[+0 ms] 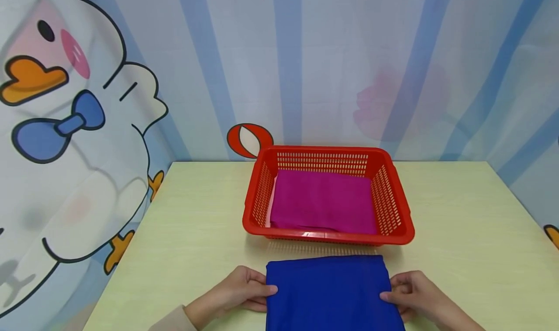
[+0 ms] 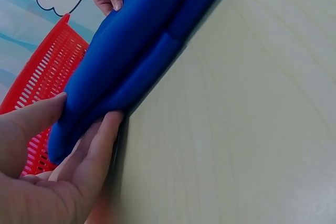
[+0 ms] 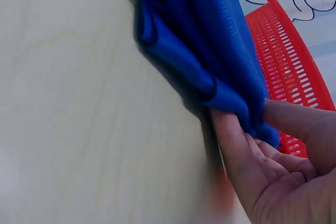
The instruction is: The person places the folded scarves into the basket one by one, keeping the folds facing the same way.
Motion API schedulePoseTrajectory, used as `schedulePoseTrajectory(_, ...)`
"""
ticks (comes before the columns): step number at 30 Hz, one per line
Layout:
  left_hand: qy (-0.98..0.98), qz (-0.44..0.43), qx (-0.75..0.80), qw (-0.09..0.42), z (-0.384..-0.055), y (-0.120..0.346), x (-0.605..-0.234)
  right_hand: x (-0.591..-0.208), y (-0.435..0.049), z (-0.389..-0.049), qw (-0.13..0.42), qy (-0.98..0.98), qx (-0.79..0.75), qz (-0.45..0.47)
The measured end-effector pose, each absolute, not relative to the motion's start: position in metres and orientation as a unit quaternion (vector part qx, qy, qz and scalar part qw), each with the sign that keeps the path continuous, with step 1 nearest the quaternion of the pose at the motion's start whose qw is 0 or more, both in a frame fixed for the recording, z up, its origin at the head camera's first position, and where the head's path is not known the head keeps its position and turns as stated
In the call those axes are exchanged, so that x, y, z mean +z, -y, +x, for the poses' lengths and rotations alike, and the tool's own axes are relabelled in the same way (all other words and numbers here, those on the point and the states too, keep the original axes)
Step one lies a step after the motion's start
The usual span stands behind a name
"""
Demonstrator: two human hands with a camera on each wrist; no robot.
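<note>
A folded blue cloth (image 1: 329, 294) lies at the table's near side, in front of the red basket. My left hand (image 1: 242, 290) pinches its left edge, thumb on top and fingers underneath. On the opposite edge my right hand (image 1: 417, 296) grips in the same way. Both wrist views show the layered folds of the blue cloth (image 2: 126, 51) between thumb and fingers. In the right wrist view the fingers (image 3: 231, 135) reach under the lower layer. Its near end runs out of the head view.
A red plastic basket (image 1: 325, 236) with slotted walls stands just beyond the blue cloth. Inside lies a folded magenta cloth (image 1: 323, 200), with a pale pink strip (image 1: 270, 207) along its left side. Behind the pale wooden table (image 1: 196, 214) hangs a cartoon-printed backdrop (image 1: 244, 54).
</note>
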State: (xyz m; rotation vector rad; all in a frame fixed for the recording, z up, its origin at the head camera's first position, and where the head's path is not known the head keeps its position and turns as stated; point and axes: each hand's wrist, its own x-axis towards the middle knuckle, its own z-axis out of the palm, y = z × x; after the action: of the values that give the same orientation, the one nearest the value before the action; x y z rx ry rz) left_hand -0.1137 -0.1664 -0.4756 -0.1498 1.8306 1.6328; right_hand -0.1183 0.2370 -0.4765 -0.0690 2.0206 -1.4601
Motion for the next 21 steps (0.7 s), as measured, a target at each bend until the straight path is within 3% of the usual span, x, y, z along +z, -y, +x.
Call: schedulePoseTrajectory(21,-0.672,-0.046,0.661,0.331,-0.1096,0.1640,-0.4775,-0.4751,-0.2361,-0.1126,0.313,-0.743,-0.590,0.044)
